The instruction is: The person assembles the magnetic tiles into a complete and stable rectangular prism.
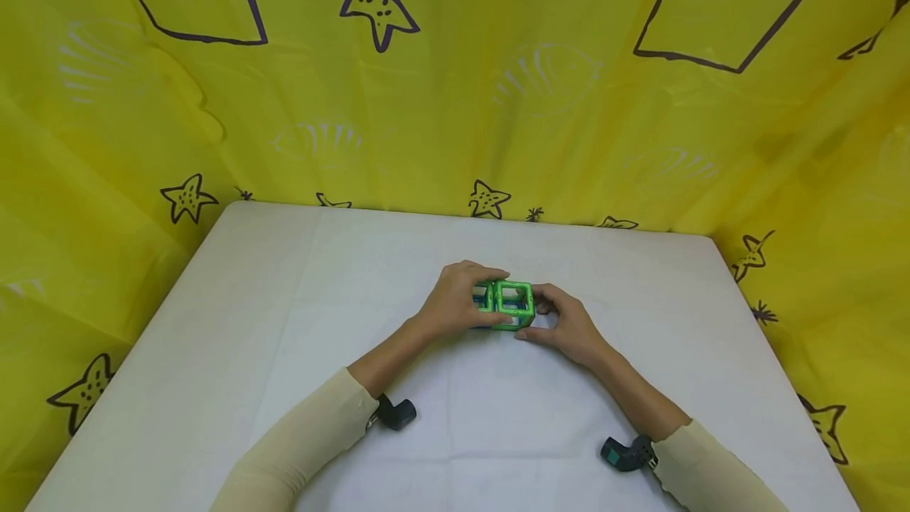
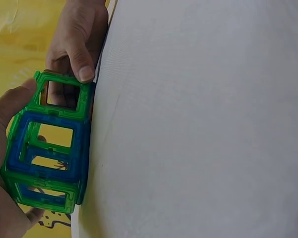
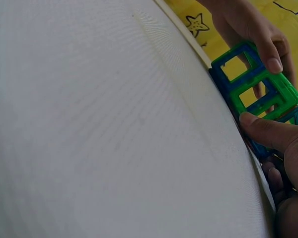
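Green and blue see-through magnetic tiles [image 1: 499, 299] with open square frames form a block of two joined cubes on the table. My left hand [image 1: 453, 299] grips it from the left, thumb along the near side and fingers over the far side. At the right end, my right hand [image 1: 572, 330] pinches the block, its thumb low on the near edge and its other fingers behind. In the right wrist view the right thumb [image 3: 260, 130] presses on a tile's lower edge, fingers curled beyond. Blue frames [image 2: 79, 148] face the left wrist camera.
The block stands on a white-covered table [image 1: 341, 283]. Yellow curtains [image 1: 441, 109] printed with starfish and shells hang behind the table and along both sides. A small black camera [image 1: 396, 413] sits on the left wrist, and another black camera [image 1: 626, 455] on the right.
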`<state>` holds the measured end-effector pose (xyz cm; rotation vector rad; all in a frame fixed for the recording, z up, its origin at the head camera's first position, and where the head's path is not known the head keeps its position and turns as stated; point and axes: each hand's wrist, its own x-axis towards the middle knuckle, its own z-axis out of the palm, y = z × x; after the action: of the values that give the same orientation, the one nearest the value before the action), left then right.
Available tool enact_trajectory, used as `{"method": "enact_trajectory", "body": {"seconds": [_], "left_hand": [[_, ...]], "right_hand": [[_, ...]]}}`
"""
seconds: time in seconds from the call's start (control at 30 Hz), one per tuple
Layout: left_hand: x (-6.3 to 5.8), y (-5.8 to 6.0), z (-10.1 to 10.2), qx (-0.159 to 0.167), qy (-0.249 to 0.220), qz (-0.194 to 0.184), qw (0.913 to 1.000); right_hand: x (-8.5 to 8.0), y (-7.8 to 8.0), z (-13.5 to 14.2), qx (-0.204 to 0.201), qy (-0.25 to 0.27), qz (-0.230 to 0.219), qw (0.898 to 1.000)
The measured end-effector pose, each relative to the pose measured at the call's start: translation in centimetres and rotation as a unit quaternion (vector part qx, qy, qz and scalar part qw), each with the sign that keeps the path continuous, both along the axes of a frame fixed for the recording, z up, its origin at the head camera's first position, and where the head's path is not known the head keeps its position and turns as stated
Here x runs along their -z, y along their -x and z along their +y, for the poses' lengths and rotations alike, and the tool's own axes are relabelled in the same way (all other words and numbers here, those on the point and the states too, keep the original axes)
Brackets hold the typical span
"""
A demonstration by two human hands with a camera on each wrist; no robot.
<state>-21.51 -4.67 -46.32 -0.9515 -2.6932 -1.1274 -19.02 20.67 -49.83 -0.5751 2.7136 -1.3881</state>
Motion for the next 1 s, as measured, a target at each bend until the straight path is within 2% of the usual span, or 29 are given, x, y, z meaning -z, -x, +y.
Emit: {"method": "enact_trajectory", "body": {"seconds": [0.13, 0.7, 1.0], "left_hand": [[-0.17, -0.09, 0.04, -0.008, 0.015, -0.004, 0.9998], [-0.07, -0.22, 0.17, -0.015, 0.019, -0.015, 0.9996], [0.03, -0.37, -0.18, -0.013, -0.010, -0.025, 0.9996]], "right_hand": [[-0.06, 0.06, -0.01, -0.001, 0.001, 0.000, 1.000], [0.12, 0.05, 0.05, 0.001, -0.004, -0.002, 1.000], [0.01, -0.04, 0.04, 0.002, -0.003, 0.002, 1.000]]}}
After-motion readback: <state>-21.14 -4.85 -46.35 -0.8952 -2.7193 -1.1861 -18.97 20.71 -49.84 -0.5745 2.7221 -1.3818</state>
